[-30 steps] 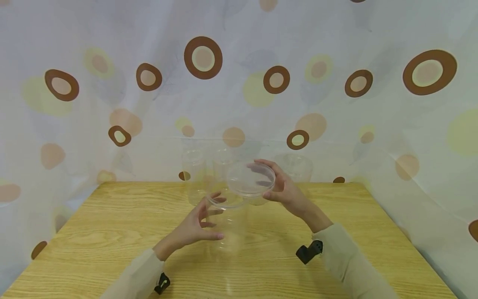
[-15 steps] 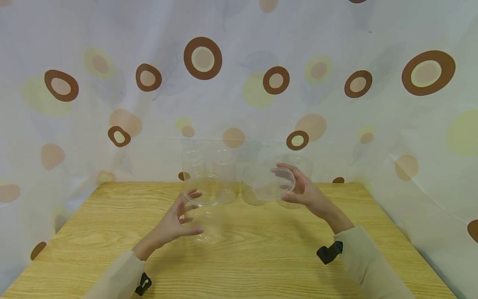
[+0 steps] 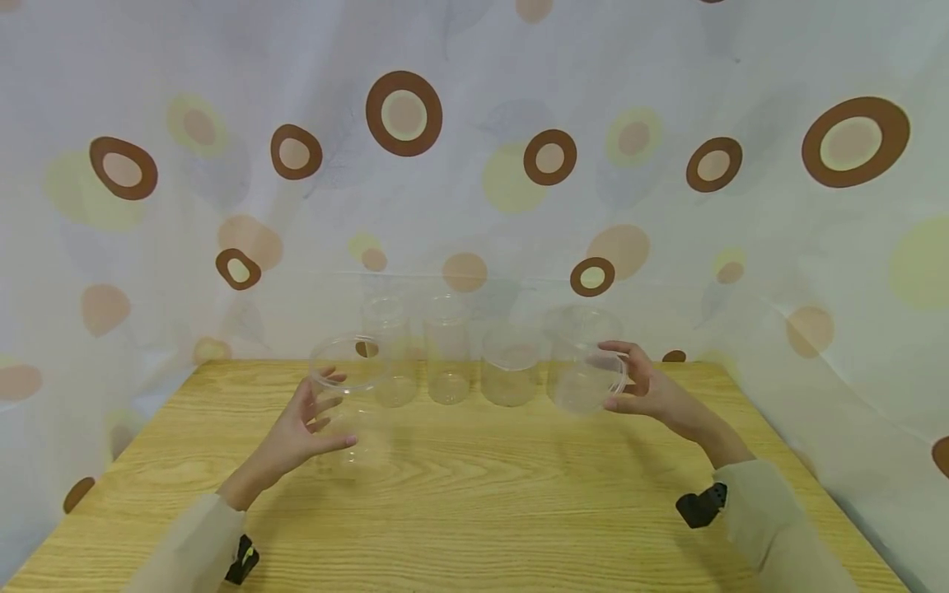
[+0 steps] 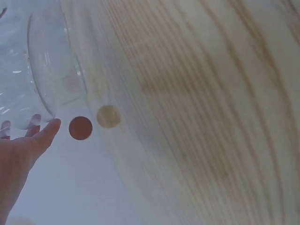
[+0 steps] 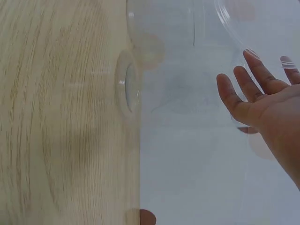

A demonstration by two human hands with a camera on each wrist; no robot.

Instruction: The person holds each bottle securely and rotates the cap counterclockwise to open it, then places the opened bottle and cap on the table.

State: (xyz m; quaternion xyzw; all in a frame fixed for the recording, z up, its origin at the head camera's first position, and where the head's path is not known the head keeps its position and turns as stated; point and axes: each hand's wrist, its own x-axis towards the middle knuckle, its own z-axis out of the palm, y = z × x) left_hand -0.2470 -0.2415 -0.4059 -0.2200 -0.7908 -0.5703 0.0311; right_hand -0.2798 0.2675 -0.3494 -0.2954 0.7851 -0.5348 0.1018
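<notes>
On the left in the head view, my left hand (image 3: 296, 428) grips a clear, wide-mouthed jar (image 3: 352, 428) by its side, thumb towards me and fingers round the far side. The jar is upright with its mouth uncovered. In the left wrist view the same jar (image 4: 44, 65) shows its rim beside the fingers. My right hand (image 3: 652, 395) pinches the edge of a clear round lid (image 3: 593, 383), held tilted above the table and overlapping a jar behind it. Ridges of the lid (image 5: 225, 18) cross the fingertips in the right wrist view. Its see-through outline is faint.
Along the back of the wooden table (image 3: 474, 511) stands a row of clear containers: two tall jars (image 3: 385, 350) (image 3: 447, 350), a shorter one (image 3: 509, 371) and a wide one (image 3: 582, 329). A patterned cloth (image 3: 474, 206) hangs behind and at both sides.
My hands have moved apart: the left went leftwards with the jar, the right went rightwards with the lid. The row of containers behind now shows between them.
</notes>
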